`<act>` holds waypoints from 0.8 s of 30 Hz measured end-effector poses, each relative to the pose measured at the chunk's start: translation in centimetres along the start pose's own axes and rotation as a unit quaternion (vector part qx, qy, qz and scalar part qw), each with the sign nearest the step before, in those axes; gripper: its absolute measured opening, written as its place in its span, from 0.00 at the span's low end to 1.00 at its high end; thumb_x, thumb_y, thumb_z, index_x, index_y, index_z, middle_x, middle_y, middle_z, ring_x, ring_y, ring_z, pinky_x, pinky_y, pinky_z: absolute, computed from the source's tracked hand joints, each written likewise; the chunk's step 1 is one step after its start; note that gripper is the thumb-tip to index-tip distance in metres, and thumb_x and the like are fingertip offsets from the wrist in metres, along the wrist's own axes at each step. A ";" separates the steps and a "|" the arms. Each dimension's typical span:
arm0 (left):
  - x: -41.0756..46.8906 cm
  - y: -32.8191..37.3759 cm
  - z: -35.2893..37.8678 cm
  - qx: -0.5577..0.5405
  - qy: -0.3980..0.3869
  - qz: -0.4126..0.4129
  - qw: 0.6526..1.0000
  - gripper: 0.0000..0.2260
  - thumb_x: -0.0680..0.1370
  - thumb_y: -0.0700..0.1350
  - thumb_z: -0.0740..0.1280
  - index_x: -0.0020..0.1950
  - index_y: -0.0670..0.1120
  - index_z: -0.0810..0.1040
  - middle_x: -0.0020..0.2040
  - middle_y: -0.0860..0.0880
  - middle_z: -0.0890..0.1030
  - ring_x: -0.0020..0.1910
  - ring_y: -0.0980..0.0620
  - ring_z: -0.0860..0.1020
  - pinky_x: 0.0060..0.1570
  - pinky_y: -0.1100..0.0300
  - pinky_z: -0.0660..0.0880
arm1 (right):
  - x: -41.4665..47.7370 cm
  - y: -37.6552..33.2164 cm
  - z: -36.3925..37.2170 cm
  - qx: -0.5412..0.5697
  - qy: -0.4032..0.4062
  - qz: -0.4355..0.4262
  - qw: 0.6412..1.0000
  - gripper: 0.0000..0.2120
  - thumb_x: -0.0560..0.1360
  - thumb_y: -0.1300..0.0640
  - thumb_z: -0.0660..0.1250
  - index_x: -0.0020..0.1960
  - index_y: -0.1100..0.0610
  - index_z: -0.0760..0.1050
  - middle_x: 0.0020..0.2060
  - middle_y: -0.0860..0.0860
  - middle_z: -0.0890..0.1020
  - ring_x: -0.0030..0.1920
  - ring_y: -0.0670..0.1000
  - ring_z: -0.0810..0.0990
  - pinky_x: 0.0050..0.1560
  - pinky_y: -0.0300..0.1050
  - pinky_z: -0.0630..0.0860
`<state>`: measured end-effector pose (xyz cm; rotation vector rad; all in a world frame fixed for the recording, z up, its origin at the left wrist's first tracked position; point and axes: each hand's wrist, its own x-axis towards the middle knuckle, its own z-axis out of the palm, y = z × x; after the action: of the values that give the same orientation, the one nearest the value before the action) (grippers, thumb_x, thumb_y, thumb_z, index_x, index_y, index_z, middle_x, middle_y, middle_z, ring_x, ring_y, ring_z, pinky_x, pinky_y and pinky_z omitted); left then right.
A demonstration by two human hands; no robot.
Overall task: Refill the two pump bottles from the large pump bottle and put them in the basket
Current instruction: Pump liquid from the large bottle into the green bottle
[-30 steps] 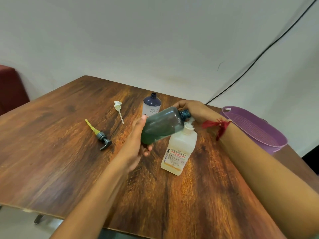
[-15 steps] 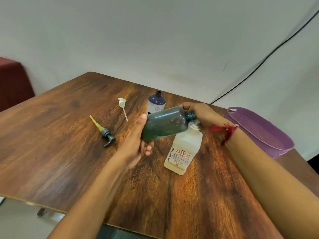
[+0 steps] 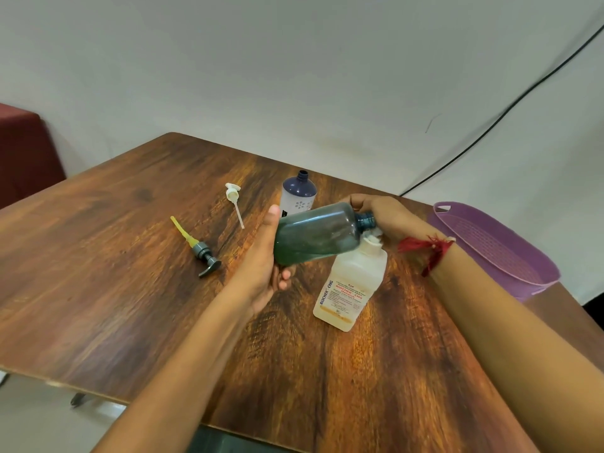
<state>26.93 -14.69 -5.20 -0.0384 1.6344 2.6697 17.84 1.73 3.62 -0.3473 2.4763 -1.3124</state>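
Note:
My left hand grips the base of a translucent green bottle, which lies almost level above the table with some green liquid inside. Its open neck points right, against the pump head of the large white labelled bottle standing on the table. My right hand curls over that pump head, just past the green bottle's neck. A dark blue bottle without a cap stands behind. The purple basket sits at the table's right edge.
Two loose pumps lie on the wooden table to the left: a white one and a grey one with a yellow tube. A black cable runs down the wall. A maroon seat is at far left.
The green bottle has tipped slightly closer to level, with its neck nearer the white pump head. Both hands keep their hold; the view has shifted a little.

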 end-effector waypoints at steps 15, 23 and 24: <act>-0.9 1.1 0.6 0.033 0.045 -0.032 0.998 0.28 0.75 0.70 0.54 0.51 0.48 0.78 0.30 0.51 0.77 0.20 0.59 0.67 0.15 0.70 0.61 | -0.4 -0.9 0.0 0.035 0.028 0.018 0.999 0.16 0.81 0.65 0.53 0.42 0.57 0.76 0.49 0.59 0.77 0.48 0.57 0.75 0.50 0.50 0.76; -0.9 0.4 0.7 0.022 0.055 -0.056 0.997 0.29 0.74 0.71 0.53 0.53 0.47 0.76 0.26 0.52 0.77 0.19 0.59 0.67 0.15 0.69 0.61 | -0.4 -0.4 0.2 0.073 -0.006 0.014 0.997 0.16 0.77 0.69 0.54 0.43 0.56 0.78 0.47 0.54 0.81 0.39 0.50 0.79 0.36 0.38 0.77; -0.9 0.3 0.8 0.018 0.062 -0.057 0.996 0.29 0.74 0.70 0.53 0.53 0.47 0.76 0.26 0.53 0.77 0.19 0.59 0.67 0.15 0.69 0.61 | -0.3 -0.4 0.3 0.053 -0.002 0.010 0.999 0.16 0.78 0.68 0.54 0.43 0.55 0.78 0.49 0.56 0.80 0.41 0.52 0.79 0.39 0.40 0.78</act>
<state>27.81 -14.12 -4.58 -0.2922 1.6576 2.6009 18.25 1.41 3.81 -0.2995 2.3891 -1.4266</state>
